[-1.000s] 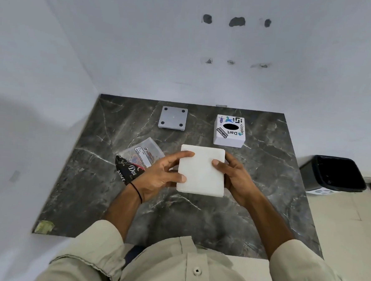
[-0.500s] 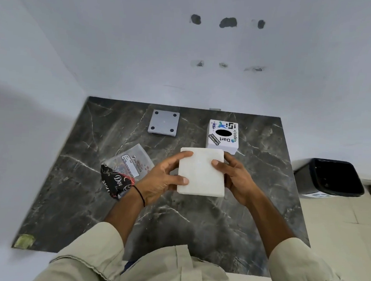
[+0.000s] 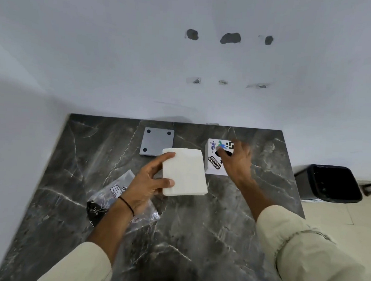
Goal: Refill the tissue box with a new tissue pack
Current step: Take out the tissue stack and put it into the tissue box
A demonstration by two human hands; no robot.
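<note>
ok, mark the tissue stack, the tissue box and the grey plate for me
tissue stack (image 3: 186,173), head view, middle of its top face
tissue box (image 3: 213,163), head view, sticker on its top left of the hand
grey plate (image 3: 156,141), head view, centre of its flat face

The blurred right hand (image 3: 235,163) is covering the far right part of the white sticker-covered tissue box (image 3: 214,161), hiding most of its black oval opening, and whether the fingers are touching the box is not showing. The white rectangular stack of tissues (image 3: 184,173) is overlapping the near right corner of the flat grey square plate with dark round feet (image 3: 156,141). The left hand (image 3: 147,183) and forearm are hiding much of the clear crinkled plastic wrapper with a black printed end (image 3: 109,198), whose label print is reading too small. Both beige sleeves are running off the bottom edge.
</note>
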